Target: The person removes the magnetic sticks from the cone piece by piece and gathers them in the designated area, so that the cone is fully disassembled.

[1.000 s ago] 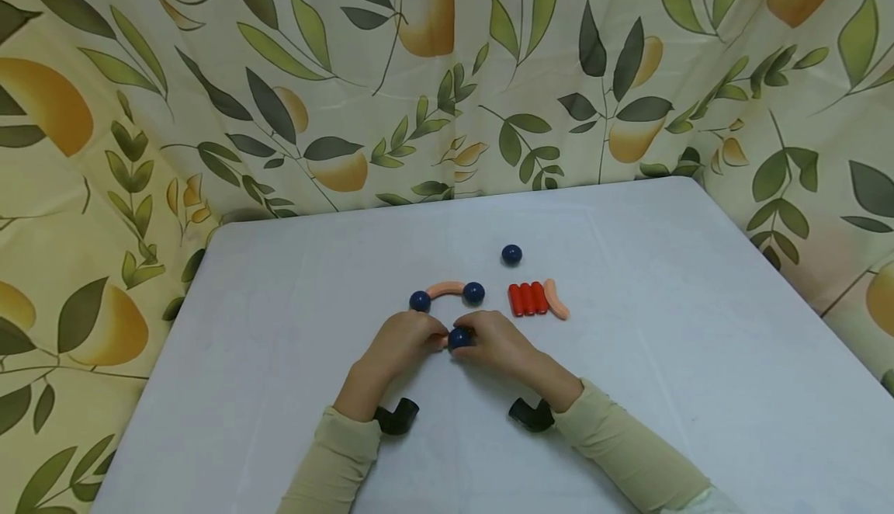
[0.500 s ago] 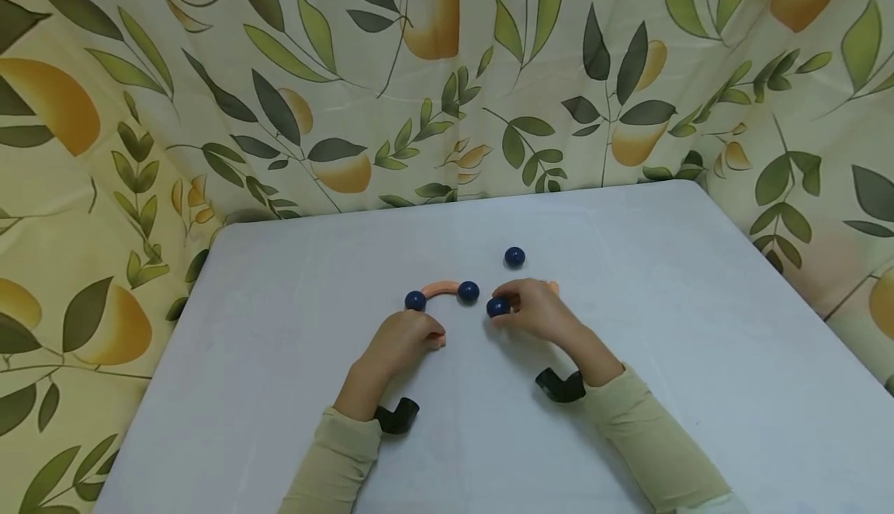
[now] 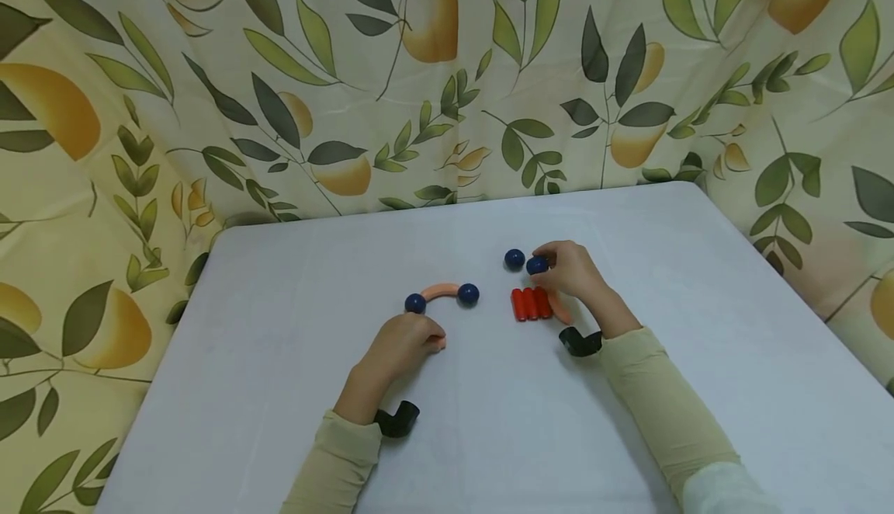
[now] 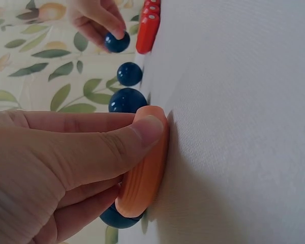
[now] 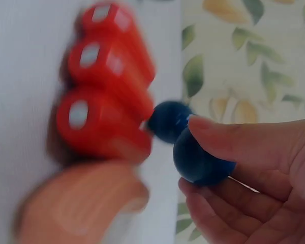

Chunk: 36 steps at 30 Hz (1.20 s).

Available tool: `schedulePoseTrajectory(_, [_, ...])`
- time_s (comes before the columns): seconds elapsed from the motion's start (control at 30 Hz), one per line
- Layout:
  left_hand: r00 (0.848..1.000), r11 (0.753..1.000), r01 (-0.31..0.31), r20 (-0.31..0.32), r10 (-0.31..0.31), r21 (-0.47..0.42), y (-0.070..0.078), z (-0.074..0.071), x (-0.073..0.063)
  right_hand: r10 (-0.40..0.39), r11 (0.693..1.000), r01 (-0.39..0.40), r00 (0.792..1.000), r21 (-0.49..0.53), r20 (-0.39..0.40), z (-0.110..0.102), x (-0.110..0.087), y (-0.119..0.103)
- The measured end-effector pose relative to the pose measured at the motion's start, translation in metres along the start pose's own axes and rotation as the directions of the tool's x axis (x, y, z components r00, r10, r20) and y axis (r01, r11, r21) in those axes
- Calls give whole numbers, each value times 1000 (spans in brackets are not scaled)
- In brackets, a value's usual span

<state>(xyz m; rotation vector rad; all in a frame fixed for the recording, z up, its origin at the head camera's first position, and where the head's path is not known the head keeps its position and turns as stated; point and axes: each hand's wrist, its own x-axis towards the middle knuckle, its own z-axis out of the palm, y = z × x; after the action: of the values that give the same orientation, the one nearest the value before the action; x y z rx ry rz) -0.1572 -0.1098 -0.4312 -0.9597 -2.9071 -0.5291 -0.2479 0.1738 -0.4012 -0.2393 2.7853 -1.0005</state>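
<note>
Blue ball on the move: since half a second ago, we see the glossy dark-blue ball (image 3: 537,265) swing farther out and to the right, just beside the second dark-blue ball (image 3: 514,259); the left wrist view shows a slim gap between them.
Right hand: here we have the right hand (image 3: 574,267) pinching that ball, thumb on one side, fingers on the other.
Left hand: no travel here; we find the left hand (image 3: 400,345) gripping a ribbed, peach-coloured curved stick (image 4: 142,183) between thumb and fingers, low over the white counter (image 3: 279,289).
Red row: uncovered now, and we count three glossy red cylinders (image 3: 531,303) side by side, nearer the person than the carried ball, with a loose peach curved stick (image 3: 561,310) at their right end.
Joined arc: just beyond the left hand, we spot a peach arc (image 3: 441,290) lying between a left-end blue ball (image 3: 415,303) and a right-end blue ball (image 3: 469,294), placed as they were.
Our read: with the ball well apart from the gripped stick and over by the loose pieces, we judge the two are not being joined at this instant.
</note>
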Motion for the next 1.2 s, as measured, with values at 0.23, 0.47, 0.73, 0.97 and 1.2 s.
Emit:
schedulePoseTrajectory(0.23, [1000,1000,5,16,-5,-5,0,0,1,10,1000,-10,1000,-23,4,-2,21,10])
schedulePoseTrajectory(0.47, [998,998,51,45,-49,-28,0,-2,0,5,998,-4,1000,-67,8,-2,34,10])
schedulePoseTrajectory(0.73, [998,998,41,41,-39,-39,-2,-3,0,30,995,-27,999,-92,32,3,42,12])
schedulePoseTrajectory(0.97, [998,998,39,43,-37,-56,-1,-2,0,8,993,-4,999,-115,38,2,43,13])
schedulePoseTrajectory(1.2, [999,998,30,24,-29,-47,0,-1,0,8,992,0,998,-124,69,2,44,14])
